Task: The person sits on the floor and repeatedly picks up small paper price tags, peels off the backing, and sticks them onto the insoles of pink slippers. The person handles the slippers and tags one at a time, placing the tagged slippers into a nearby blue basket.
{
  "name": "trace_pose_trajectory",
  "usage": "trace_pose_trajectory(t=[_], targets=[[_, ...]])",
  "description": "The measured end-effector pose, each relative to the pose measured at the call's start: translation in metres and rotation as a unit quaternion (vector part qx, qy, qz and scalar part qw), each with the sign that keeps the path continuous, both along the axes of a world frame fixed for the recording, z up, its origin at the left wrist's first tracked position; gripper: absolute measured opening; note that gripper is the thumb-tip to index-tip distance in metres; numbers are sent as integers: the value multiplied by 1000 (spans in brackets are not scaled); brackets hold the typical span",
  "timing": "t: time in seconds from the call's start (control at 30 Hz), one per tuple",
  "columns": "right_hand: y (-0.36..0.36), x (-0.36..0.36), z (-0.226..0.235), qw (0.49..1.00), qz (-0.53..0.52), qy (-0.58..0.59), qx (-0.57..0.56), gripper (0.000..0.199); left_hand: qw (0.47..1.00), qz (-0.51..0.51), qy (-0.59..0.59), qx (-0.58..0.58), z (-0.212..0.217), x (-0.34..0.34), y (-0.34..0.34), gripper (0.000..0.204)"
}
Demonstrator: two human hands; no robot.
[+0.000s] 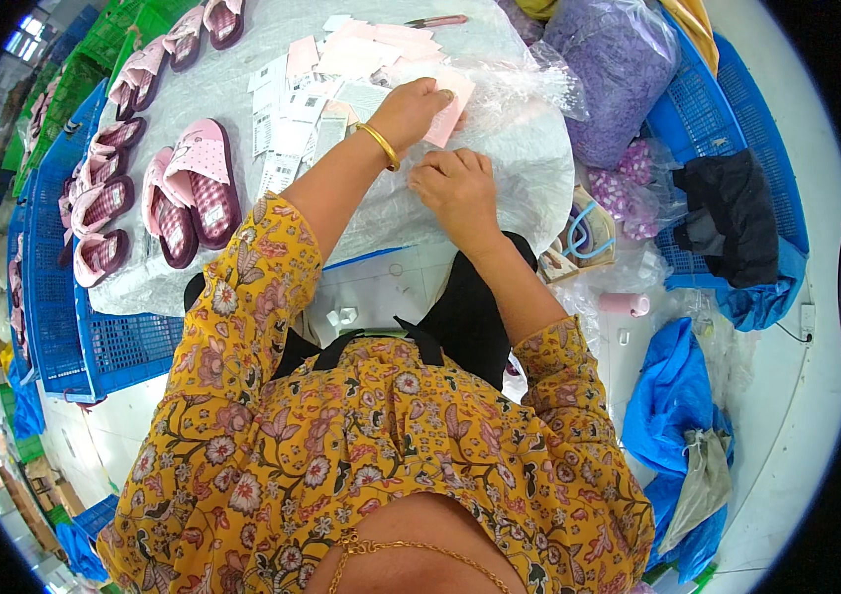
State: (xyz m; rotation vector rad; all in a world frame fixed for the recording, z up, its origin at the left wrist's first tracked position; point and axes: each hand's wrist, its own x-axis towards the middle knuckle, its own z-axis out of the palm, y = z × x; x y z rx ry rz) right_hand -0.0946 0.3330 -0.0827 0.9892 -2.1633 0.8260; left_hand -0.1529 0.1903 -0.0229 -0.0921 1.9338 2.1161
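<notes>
My left hand point(413, 117) reaches over the plastic-covered table and pinches a pink card point(453, 111) between thumb and fingers. Just below the card, my right hand point(455, 190) rests close to the table with its fingers curled in; what it grips, if anything, is hidden. Crinkled clear plastic bags point(551, 84) lie beyond and to the right of the card. Left of my left hand spread loose white labels point(287, 124) and more pink cards point(361, 51). A pair of pink slippers point(205, 178) with checked insoles sits farther left.
More slippers point(104, 203) line the table's left edge, above blue crates point(133, 346). A pink-handled tool point(437, 20) lies at the far side. To the right are a bag of purple material point(609, 79), a blue basket point(683, 99) and a dark cloth point(733, 213).
</notes>
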Motion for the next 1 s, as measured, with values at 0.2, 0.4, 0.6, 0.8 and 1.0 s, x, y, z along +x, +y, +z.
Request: trace_pose_trajectory(t=[0.2,0.4,0.6,0.8,1.0], targets=[[7,25,13,997,59,-28,-46,9,998,0,-43,44,-11,-3,16,26],[-4,89,51,956,254,-109,-94,10,1000,12,-16,15,-18,-6,20,26],[13,114,78,901,337,-241,-127,8,1000,14,16,22,-19,0,18,24],[50,64,72,796,37,-465,-386,26,994,14,98,-41,8,53,5,21],[34,52,83,763,57,-492,-416,46,995,6,7,100,22,96,-2,23]])
